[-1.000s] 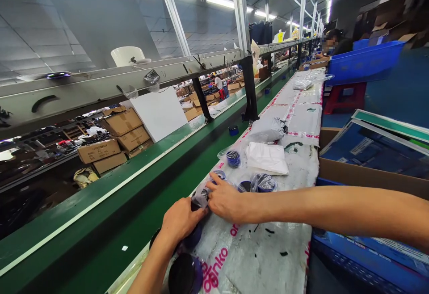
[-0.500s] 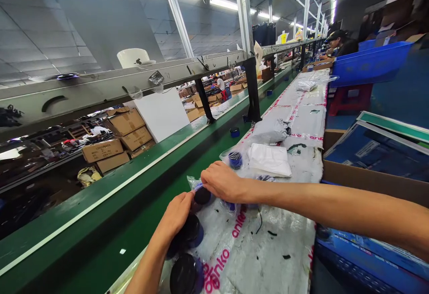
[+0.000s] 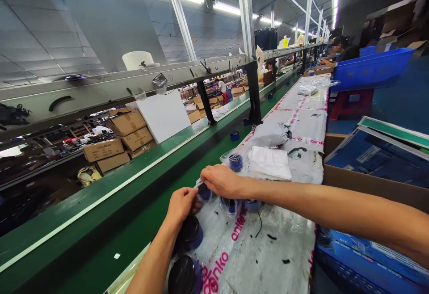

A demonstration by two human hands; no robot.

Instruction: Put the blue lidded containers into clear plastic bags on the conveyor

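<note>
Both hands work at a small clear plastic bag with a round blue-and-black piece (image 3: 204,192) in it. My left hand (image 3: 182,203) pinches the bag's left edge, thumb and forefinger together. From the other side my right hand (image 3: 221,181) grips the bag's upper edge with bent fingers. Beside my left wrist stand round blue pieces with black tops, one nearer the hand (image 3: 191,232) and another closer to me (image 3: 183,277). More blue pieces in clear bags lie by my right hand: one beyond it (image 3: 236,162) and one below it (image 3: 230,205).
A green conveyor belt (image 3: 134,195) runs along the left, with a loose blue piece (image 3: 234,136) on it. White packets (image 3: 270,162) lie on the plastic-covered bench (image 3: 268,258). At right are a carton (image 3: 368,181) and a blue bin (image 3: 372,68). A co-worker (image 3: 346,48) sits farther along.
The bag now covers more of the round piece, and its free end no longer sticks up over the belt. My left hand has shifted slightly right and up; my right hand hardly moved.
</note>
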